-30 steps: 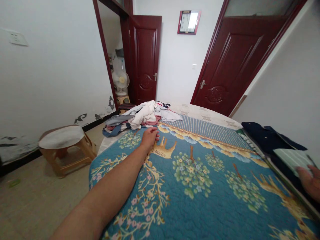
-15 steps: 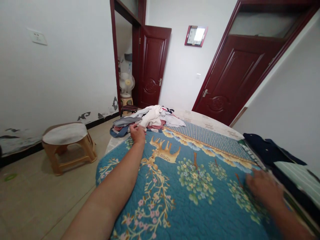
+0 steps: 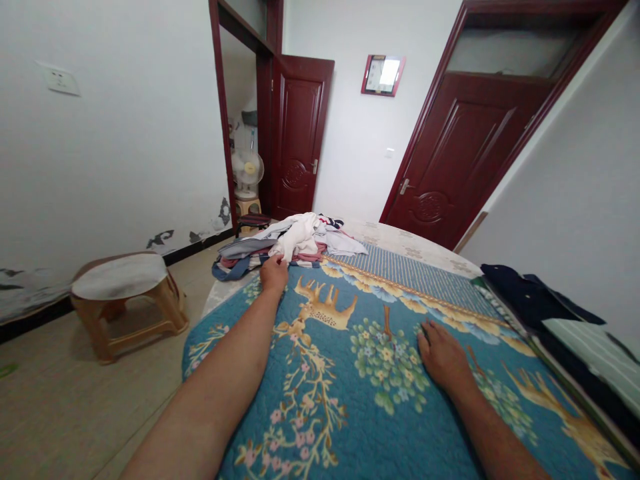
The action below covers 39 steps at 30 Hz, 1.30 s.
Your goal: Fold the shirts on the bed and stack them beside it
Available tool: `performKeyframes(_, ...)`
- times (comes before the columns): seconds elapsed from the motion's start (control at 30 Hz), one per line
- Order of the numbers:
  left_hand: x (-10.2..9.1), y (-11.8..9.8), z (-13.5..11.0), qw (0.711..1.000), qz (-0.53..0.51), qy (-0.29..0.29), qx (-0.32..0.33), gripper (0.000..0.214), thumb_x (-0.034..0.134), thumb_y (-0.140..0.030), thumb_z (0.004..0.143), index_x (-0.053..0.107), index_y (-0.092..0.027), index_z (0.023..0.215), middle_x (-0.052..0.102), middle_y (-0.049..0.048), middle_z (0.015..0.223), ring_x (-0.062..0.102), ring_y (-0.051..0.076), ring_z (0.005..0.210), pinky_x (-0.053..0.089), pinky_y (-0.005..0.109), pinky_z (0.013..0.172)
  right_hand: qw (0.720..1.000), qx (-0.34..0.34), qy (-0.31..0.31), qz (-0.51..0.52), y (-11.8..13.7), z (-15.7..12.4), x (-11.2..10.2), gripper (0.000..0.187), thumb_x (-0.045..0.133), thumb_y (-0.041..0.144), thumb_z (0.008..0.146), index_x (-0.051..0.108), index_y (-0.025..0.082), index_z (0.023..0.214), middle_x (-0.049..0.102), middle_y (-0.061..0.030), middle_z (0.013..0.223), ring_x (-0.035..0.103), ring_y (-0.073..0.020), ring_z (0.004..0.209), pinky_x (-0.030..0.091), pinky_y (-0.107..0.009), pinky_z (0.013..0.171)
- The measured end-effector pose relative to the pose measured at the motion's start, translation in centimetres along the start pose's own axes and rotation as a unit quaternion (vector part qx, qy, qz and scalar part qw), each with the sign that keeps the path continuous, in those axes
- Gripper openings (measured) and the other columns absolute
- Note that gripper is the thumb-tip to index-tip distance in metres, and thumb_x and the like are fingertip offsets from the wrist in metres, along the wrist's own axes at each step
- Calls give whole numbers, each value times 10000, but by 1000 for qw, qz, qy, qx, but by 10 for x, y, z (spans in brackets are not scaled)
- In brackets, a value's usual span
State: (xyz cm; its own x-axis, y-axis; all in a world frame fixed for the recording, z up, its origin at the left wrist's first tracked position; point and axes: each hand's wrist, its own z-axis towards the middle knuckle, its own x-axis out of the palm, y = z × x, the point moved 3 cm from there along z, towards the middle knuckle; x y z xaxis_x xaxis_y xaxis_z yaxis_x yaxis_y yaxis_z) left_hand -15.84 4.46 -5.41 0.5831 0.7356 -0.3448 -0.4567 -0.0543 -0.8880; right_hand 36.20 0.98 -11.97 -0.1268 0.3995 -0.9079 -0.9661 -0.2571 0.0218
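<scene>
The left grip (image 3: 274,273) has its fingertips at the near end of a crumpled white garment (image 3: 296,235); whether they are pinching it cannot be told. The right grip (image 3: 445,353) is released, fingers loosely bent, over a teal quilted cover (image 3: 380,433) printed with deer and flowering trees. The white garment tops a jumbled heap of grey, pink and navy clothes (image 3: 245,248) at the bench's (image 3: 417,241) far-left edge. Folded clothes, navy (image 3: 530,290) and striped pale green (image 3: 590,350), lie along its right edge.
</scene>
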Motion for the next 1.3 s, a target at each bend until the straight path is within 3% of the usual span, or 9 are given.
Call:
performKeyframes(0.17, 5, -30, -11, 996, -63, 51, 24, 306, 638, -285, 906, 805, -137, 1115, 806, 122, 1108, 708, 269, 1112, 512, 361, 1040, 1000, -1, -5, 24, 1, -3, -1, 514, 412, 391, 1046, 707, 124, 1371, 643, -220, 1479, 585, -362, 1414, 466, -550, 1178)
performKeyframes(0.37, 45, -86, -88, 947, -159, 264, 86, 242, 750, -367, 851, 837, -194, 997, 798, 31, 939, 707, 210, 889, 554, 286, 856, 997, -4, -33, 66, 9, -1, -8, 525, 429, 394, 1039, 628, 137, 1450, 667, -207, 1439, 620, -353, 1371, 489, -548, 1159)
performKeyframes(0.57, 66, -117, -186, 758, -228, 603, 102, 307, 841, -466, 787, 824, -177, 890, 746, 14, 856, 648, 170, 821, 502, 257, 806, 982, -62, -63, 167, 29, -1, -27, 656, 537, 439, 1022, 461, 174, 1617, 628, -191, 1512, 606, -348, 1403, 487, -575, 1183)
performKeyframes(0.7, 64, -126, -220, 654, -215, 721, 81, 458, 919, -588, 692, 842, -185, 895, 778, 40, 889, 681, 193, 868, 528, 282, 853, 958, -149, -63, 235, 47, -1, -38, 681, 578, 418, 1017, 436, 205, 1648, 575, -170, 1584, 583, -341, 1438, 487, -578, 1195)
performKeyframes(0.8, 60, -129, -227, 597, -215, 768, 86, 470, 891, -639, 725, 860, -206, 907, 816, 61, 979, 713, 212, 965, 532, 310, 971, 935, -214, -45, 279, 58, 2, -45, 533, 652, 400, 972, 649, 251, 1484, 703, -135, 1432, 687, -336, 1303, 566, -495, 1117)
performKeyframes(0.9, 62, -124, -218, 622, -191, 756, 70, 426, 875, -606, 754, 846, -198, 875, 808, 54, 904, 706, 173, 835, 556, 285, 859, 923, -221, -11, 316, 65, 3, -52, 359, 688, 380, 938, 776, 295, 1275, 802, -83, 1200, 771, -308, 1087, 633, -432, 963)
performKeyframes(1.0, 69, -109, -199, 716, -141, 683, 26, 411, 835, -578, 785, 780, -171, 763, 758, 56, 765, 655, 150, 658, 535, 256, 642, 922, -158, -1, 352, 64, 3, -60, 320, 580, 356, 989, 790, 273, 1215, 813, -65, 1152, 778, -273, 1042, 637, -412, 912)
performKeyframes(1.13, 74, -89, -170, 844, -144, 507, -97, 381, 808, -529, 819, 687, -170, 781, 722, 71, 773, 657, 161, 637, 526, 249, 540, 922, -70, -51, 378, 56, 1, -68, 353, 505, 348, 1009, 804, 261, 1173, 818, -59, 1163, 779, -254, 1068, 626, -398, 952)
performKeyframes(1.3, 74, -80, -154, 847, -213, 443, -203, 410, 821, -514, 825, 676, -188, 1028, 726, 88, 995, 713, 180, 761, 589, 267, 584, 907, -23, -96, 410, 54, -2, -72, 331, 535, 365, 1008, 812, 268, 1159, 825, -53, 1134, 783, -257, 1061, 626, -413, 984)
